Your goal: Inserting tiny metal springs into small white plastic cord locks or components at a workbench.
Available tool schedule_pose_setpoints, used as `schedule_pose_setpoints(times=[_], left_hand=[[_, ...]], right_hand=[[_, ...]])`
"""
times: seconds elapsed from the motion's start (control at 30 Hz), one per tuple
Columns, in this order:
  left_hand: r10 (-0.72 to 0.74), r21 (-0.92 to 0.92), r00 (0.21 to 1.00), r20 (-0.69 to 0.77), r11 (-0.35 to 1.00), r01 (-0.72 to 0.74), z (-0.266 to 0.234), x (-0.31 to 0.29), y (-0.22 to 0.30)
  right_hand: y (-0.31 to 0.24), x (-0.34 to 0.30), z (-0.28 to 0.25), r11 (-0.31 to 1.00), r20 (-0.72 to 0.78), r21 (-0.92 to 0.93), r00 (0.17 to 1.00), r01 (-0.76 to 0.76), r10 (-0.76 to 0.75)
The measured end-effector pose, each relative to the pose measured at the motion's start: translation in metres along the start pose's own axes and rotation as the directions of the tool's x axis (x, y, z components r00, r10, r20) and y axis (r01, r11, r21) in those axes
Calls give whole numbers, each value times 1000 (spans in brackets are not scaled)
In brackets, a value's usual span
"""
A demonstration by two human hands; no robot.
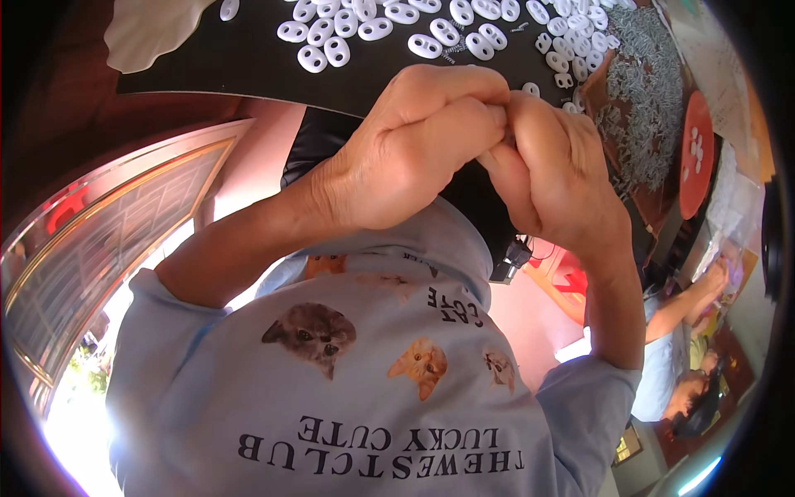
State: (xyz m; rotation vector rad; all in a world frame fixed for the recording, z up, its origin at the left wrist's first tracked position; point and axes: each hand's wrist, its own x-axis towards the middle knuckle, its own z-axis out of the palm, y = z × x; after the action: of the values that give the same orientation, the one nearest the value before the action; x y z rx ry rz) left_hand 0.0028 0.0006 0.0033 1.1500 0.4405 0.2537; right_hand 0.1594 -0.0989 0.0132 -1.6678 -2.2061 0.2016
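My left hand (422,141) and my right hand (559,166) meet knuckle to knuckle just off the near edge of the black table (224,70). The fingers of both are curled and pressed together. Whatever sits between them is hidden by the fingers. Beyond the hands lie many small white oval plastic pieces (336,51), each with two holes. A few thin metal springs (451,55) lie among these pieces.
To the right is a large heap of grey metal springs (650,108). Past it stands a red oval tray (704,132) with small white pieces. A pale wavy-edged sheet (153,29) lies at the far left. Another person (683,356) sits at the right.
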Motion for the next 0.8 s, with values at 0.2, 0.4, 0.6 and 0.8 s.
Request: schedule_pose_setpoints(times=[0.2,0.4,0.6,0.8], left_hand=[[100,165,995,-2,981,-98,-5,-1,-1],[36,125,998,46,991,-42,-1,-1,-3],[141,82,990,7,987,-141,5,-1,-4],[192,156,979,65,967,-200,6,4,-14]], right_hand=[[5,1,-6,995,51,97,998,-34,29],[-4,-7,-14,923,5,355,988,-147,156],[-4,-28,-30,837,-181,459,891,-298,417],[101,-115,-105,528,-334,377,420,-761,844]])
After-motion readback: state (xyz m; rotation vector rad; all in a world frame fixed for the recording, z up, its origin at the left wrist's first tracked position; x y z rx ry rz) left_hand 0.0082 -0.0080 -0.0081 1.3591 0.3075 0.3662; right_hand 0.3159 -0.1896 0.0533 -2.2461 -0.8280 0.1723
